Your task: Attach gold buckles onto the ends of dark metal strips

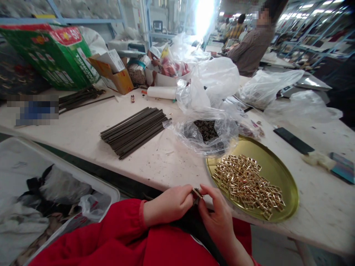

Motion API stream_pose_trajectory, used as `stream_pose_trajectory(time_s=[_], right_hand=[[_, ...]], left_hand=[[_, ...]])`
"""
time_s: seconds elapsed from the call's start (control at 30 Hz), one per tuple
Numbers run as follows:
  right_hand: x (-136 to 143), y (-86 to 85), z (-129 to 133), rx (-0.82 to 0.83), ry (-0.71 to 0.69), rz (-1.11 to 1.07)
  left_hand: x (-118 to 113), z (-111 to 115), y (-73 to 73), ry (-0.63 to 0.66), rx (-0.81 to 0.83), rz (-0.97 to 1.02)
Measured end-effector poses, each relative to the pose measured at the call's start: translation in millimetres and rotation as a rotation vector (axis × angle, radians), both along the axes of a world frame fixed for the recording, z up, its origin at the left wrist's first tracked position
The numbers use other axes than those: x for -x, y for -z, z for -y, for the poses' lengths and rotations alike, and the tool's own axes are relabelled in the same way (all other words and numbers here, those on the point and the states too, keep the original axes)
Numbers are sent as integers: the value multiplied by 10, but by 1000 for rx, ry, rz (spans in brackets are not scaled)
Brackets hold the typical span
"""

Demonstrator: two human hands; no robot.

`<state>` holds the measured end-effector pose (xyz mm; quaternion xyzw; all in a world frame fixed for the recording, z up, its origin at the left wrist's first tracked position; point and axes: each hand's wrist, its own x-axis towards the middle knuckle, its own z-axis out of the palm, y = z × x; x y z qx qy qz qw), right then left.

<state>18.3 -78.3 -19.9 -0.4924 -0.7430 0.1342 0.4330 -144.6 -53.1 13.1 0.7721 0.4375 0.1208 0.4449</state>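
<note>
Close to my body at the table's front edge, both hands meet around a small gold metal buckle (pixel 197 193). My left hand (pixel 170 205) is closed, pinching its left end between thumb and finger. From the other side my right hand (pixel 217 216) grips it with thumb and forefinger. A dark bit shows beside the buckle, too small to make out. On my right, a round gold tray (pixel 290 190) bears a heap of gold rectangular buckles (pixel 246 183). Farther out lies a bundle of dark brown strips (pixel 135 129).
An open clear plastic bag (pixel 183 135) holds small dark pieces (pixel 206 129). A black phone-like slab (pixel 294 140) lies at right. A green box (pixel 55 59) stands at back left. A white bin (pixel 111 190) sits below the table's left edge. Another person (pixel 249 48) is in the background.
</note>
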Motion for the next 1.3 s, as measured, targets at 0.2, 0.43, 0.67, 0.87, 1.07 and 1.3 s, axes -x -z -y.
stream_pose_trajectory(time_s=[0.2,0.43,0.67,0.87,1.07,1.3], right_hand=[[12,-14,36,43,-7,-18],[28,-37,31,-56,-32,43],[31,77,51,-104,-27,99],[3,102,57,-97,-16,102],[-59,8,39,54,-61,14],[-44,-43,37,95,-105,-57]], left_hand=[[-33,15,155,-26,-2,36],[-38,23,136,-41,82,161],[-24,29,77,73,48,128],[-19,58,95,185,-126,-173],[-23,35,114,148,-142,-154],[89,-48,-55,179,55,110]])
